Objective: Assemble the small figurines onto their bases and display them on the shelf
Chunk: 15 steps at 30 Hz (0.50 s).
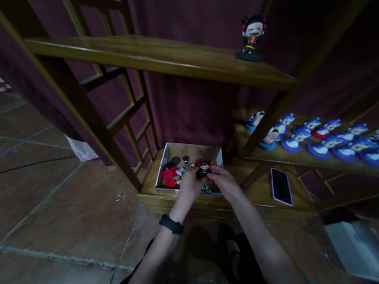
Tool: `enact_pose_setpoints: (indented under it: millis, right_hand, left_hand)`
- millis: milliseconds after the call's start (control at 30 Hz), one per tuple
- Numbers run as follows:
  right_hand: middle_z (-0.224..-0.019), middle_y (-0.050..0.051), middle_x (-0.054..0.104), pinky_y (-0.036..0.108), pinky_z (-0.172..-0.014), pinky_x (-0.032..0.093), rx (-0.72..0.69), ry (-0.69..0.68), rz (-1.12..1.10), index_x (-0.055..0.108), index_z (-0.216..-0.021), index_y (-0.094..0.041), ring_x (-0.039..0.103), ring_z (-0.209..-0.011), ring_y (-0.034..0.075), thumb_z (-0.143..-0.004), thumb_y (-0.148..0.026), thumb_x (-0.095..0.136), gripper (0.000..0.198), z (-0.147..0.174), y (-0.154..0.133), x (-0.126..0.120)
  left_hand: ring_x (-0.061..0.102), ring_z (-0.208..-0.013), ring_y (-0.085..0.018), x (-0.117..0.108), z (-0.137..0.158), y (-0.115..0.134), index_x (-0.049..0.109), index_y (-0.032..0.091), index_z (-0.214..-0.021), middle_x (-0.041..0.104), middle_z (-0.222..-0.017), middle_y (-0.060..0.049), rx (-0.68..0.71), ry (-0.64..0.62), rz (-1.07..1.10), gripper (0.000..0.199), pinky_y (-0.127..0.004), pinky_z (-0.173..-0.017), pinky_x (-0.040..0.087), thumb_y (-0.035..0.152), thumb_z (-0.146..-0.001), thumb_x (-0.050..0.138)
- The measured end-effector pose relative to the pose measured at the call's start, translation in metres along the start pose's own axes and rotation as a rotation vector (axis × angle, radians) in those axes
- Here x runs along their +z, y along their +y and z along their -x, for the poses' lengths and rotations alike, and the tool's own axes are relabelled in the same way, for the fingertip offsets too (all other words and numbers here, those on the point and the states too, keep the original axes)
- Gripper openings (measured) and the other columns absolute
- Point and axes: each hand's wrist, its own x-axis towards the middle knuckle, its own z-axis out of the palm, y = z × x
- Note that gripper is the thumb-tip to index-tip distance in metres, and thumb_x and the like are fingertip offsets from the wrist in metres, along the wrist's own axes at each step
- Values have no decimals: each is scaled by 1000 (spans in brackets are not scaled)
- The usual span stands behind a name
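Just above an open cardboard box (162, 168), a small black-haired figurine (204, 168) is held between my two hands. My left hand (190, 185), with a dark band on the wrist, has its fingers closed at the figurine's left side. On the other side, the fingertips of my right hand (224, 181) close on its right edge. Inside the box lie red discs (168, 174), a dark round base (175, 160) and several small figurine parts. My hands cover part of the contents.
A similar figurine (252, 34) stands on the upper wooden shelf (149, 56). At right, several blue-and-white figurines (327, 145) stand in rows on another shelf. A phone (281, 186) lies on the low shelf right of the box. A wooden post (74, 101) rises at left.
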Motion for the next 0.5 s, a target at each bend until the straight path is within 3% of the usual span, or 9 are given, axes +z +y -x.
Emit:
enact_pose_setpoints:
  millis: [133, 233, 500]
  right_hand:
    - [-80, 0, 67, 27, -70, 45, 5, 10, 3, 65, -82, -19, 59, -74, 15, -57, -23, 64, 25, 0, -2, 0]
    - [-78, -1, 67, 26, -69, 44, 9, 6, 8, 65, -85, -19, 59, -72, 14, -58, -23, 65, 27, -1, -2, 0]
    - [-84, 1, 69, 30, -74, 47, -26, -14, -32, 67, -85, -19, 61, -79, 17, -59, -26, 67, 27, 1, -5, 4]
  left_hand:
    - [60, -59, -14, -2, 1, 2, 66, 15, -76, 65, -65, -2, -140, -39, 287, 17, -24, -57, 50, 7, -62, 66]
    - [61, -57, -13, -6, 2, 5, 64, 12, -80, 65, -68, -3, -234, -7, 432, 17, -24, -57, 51, 6, -64, 65]
    - [61, -55, -12, -14, -2, 3, 60, 11, -76, 63, -64, -3, -352, 37, 574, 15, -27, -59, 55, 0, -66, 63]
